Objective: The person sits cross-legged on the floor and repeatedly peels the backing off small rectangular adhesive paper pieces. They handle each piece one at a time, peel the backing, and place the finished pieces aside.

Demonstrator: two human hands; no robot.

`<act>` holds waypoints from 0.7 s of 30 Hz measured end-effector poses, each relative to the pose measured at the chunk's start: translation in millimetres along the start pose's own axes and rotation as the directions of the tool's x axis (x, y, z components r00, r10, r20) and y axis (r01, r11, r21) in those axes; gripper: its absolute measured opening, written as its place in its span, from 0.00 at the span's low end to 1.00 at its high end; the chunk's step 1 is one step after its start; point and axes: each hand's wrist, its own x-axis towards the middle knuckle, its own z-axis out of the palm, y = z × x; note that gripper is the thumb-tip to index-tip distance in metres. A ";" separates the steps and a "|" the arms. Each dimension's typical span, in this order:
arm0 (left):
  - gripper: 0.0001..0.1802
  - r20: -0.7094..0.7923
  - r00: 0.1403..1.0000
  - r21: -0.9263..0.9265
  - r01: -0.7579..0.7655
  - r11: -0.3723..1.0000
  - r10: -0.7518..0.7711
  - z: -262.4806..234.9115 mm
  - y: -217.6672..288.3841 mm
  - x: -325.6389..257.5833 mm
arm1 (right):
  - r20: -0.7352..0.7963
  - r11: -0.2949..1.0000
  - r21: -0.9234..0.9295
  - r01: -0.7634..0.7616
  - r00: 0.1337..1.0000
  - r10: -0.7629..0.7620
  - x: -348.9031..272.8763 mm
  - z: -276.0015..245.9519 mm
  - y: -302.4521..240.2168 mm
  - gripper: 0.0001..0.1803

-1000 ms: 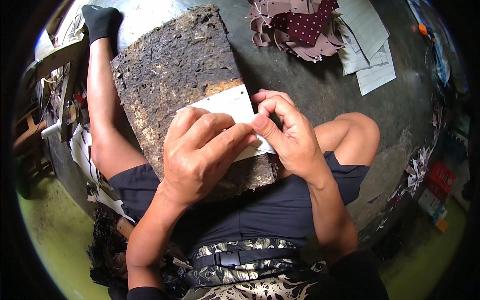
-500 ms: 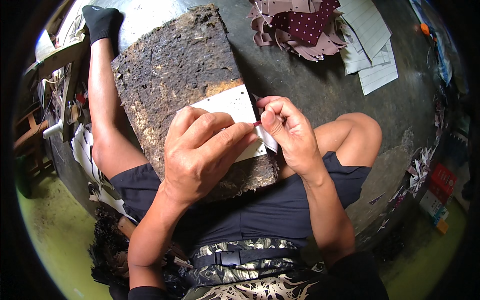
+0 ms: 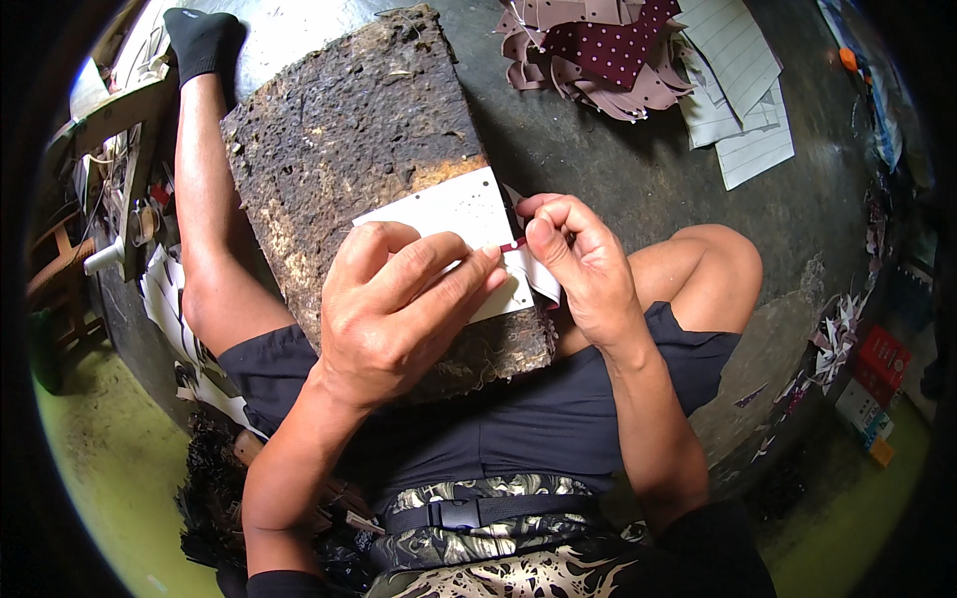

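Note:
A worn, rough dark board (image 3: pixel 349 120) lies slanted across my lap. On its lower right part rests a white sheet (image 3: pixel 449 211) with small dark dots near its edges. My left hand (image 3: pixel 389 299) is above the sheet, fingertips closed on one end of a narrow dark red strip (image 3: pixel 513 245) with a white dot. My right hand (image 3: pixel 588 274) pinches the strip's other end just past the board's right edge. Below the strip, a loose white flap (image 3: pixel 535 271) hangs over that edge. Most of the strip is hidden by my fingers.
A pile of maroon and dusty-pink dotted pieces (image 3: pixel 608 60) sits on the dark floor beyond the board. Striped white sheets (image 3: pixel 743 100) lie beside it. Scraps (image 3: pixel 835 339) and a red box (image 3: pixel 882 357) are at the right. A wooden frame (image 3: pixel 120 115) stands at the left.
My left hand has shifted slightly left and down, away from the right hand. More of the dark red strip shows between them, with a white dot in view.

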 end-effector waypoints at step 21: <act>0.23 0.041 0.961 -0.381 0.269 0.885 -0.274 11.2 77.4 15.9 | -0.500 0.878 0.326 0.350 0.852 -0.155 -37.3 27.6 -103.2 0.11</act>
